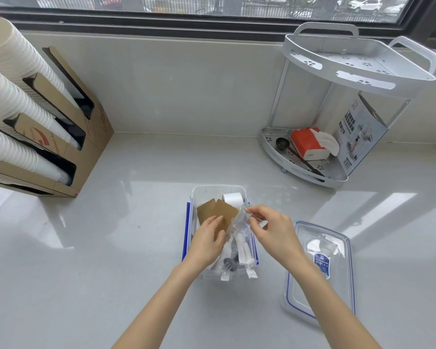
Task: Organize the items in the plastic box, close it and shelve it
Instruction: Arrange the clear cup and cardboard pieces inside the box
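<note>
Grey countertop (111, 248) — both hands' fingers (256, 212) grip clear packets (239, 222) over plastic box (202, 195); lid (337, 238) label illegible.

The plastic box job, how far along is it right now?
Early stage. Done: little beyond some items already sitting in the open plastic box. In hand: both hands, left hand and right hand, hold a clear plastic packet over the brown paper pieces. Left: finish tidying, fit the lid lying on the counter beside it, then shelve it on the white rack.
</note>
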`<action>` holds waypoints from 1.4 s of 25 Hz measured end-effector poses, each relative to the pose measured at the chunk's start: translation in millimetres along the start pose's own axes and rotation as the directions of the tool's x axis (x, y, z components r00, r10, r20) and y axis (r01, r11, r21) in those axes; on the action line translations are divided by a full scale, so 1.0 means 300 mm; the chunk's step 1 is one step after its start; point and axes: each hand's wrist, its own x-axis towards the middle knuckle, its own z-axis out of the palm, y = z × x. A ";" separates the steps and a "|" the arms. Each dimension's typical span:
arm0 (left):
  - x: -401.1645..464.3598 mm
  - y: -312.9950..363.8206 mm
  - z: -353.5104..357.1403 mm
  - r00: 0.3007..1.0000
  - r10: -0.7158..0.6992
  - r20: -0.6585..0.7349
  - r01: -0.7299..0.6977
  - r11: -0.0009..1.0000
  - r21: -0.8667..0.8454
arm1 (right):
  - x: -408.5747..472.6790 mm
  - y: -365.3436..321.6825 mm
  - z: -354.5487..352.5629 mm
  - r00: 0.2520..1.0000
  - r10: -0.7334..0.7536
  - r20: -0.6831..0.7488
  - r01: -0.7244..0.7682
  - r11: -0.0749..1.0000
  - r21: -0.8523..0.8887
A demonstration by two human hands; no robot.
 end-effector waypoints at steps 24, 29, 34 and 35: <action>0.069 0.024 0.044 0.962 -0.269 -0.038 0.269 0.963 0.005 | 0.003 0.019 0.004 0.999 -0.017 0.033 0.017 1.000 0.004; 0.070 0.030 0.041 0.969 -0.239 -0.060 0.245 0.960 0.138 | -0.001 0.017 0.011 0.999 -0.018 0.047 0.018 1.000 0.005; 0.063 0.054 0.005 0.977 -0.171 -0.130 0.212 0.862 0.460 | -0.007 0.009 0.010 0.998 -0.018 0.052 0.017 1.000 0.016; 0.062 0.056 -0.004 0.979 -0.148 -0.137 0.196 0.861 0.470 | -0.007 0.008 0.010 0.999 -0.020 0.051 0.019 1.000 0.018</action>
